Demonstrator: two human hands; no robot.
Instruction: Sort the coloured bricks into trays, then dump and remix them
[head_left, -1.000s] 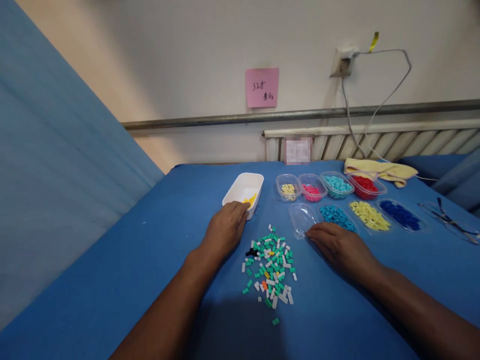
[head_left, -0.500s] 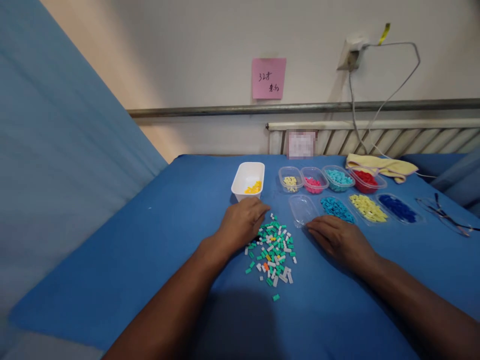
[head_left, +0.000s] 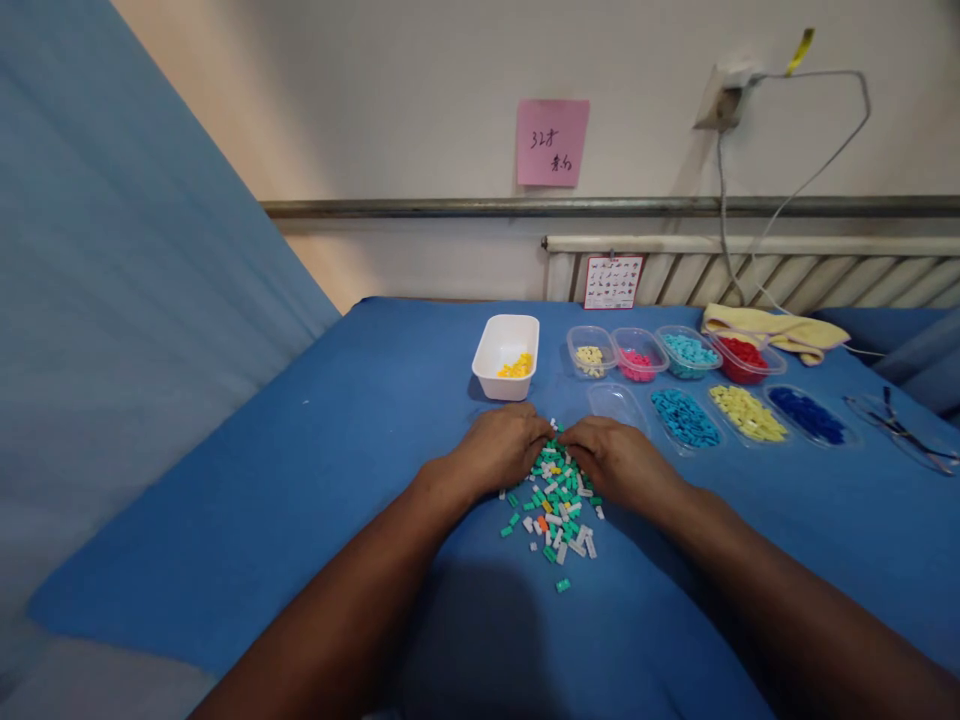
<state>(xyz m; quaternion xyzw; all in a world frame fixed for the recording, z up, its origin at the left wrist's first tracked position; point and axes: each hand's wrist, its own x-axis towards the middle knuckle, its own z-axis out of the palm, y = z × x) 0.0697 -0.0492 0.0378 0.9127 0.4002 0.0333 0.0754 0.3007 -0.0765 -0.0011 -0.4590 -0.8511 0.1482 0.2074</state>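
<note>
A loose pile of small green and white building bricks point(head_left: 559, 505), with a few yellow and orange ones, lies on the blue cloth. At the pile's far left edge is my left hand point(head_left: 506, 443), its fingers bent together over the bricks. My right hand point(head_left: 619, 460) reaches in from the other side, fingertips pinched close to the left ones. What either hand holds is too small to make out. Just beyond my right hand sits a clear plastic tray point(head_left: 616, 400), partly hidden by it. A white tub point(head_left: 486, 375) with some yellow bricks stands behind my left hand.
Clear tubs of cream point(head_left: 589, 360), pink point(head_left: 637, 363), light blue point(head_left: 688, 352) and red bricks point(head_left: 742, 358) line the back. Nearer are trays of blue point(head_left: 685, 418), pale yellow point(head_left: 748, 412) and dark blue bricks point(head_left: 806, 414). Glasses point(head_left: 904, 430) and a yellow cloth point(head_left: 776, 330) lie right.
My right hand has moved left from the clear tray to the pile, beside my left hand. My left hand stays at the pile. The view has shifted slightly.
</note>
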